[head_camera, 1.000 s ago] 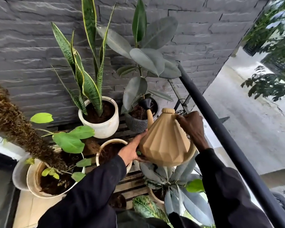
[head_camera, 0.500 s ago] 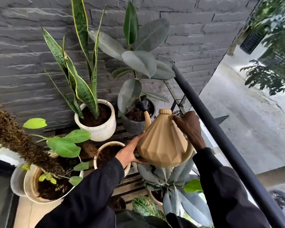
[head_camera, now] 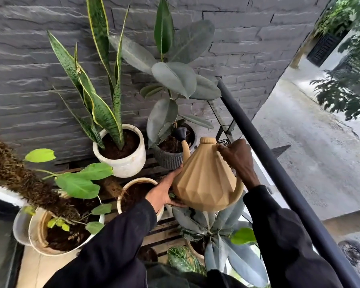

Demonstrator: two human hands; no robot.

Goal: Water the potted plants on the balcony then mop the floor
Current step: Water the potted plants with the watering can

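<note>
I hold a tan faceted watering can (head_camera: 204, 179) tilted forward. Its dark spout head (head_camera: 181, 133) hangs over the soil of the dark ribbed pot (head_camera: 168, 160) that holds the rubber plant (head_camera: 175, 80). My left hand (head_camera: 164, 193) supports the can's underside with straight fingers. On the can's upper right side my right hand (head_camera: 238, 160) grips it at the handle. Left of that pot, a snake plant (head_camera: 100, 96) stands in a white pot (head_camera: 131, 161). A cream pot of bare soil (head_camera: 121, 196) sits just beside my left wrist.
A black railing (head_camera: 279, 171) runs diagonally at the right, with a street far below. A grey brick wall (head_camera: 29, 69) stands behind the plants. A large pot (head_camera: 36, 242) with a mossy pole (head_camera: 19, 177) is at the left. Grey-leaved plants (head_camera: 218, 227) sit under the can.
The can stays tilted over the dark ribbed pot, both hands still in place on it. My view has shifted slightly, so the plants sit a little lower and further left in the frame.
</note>
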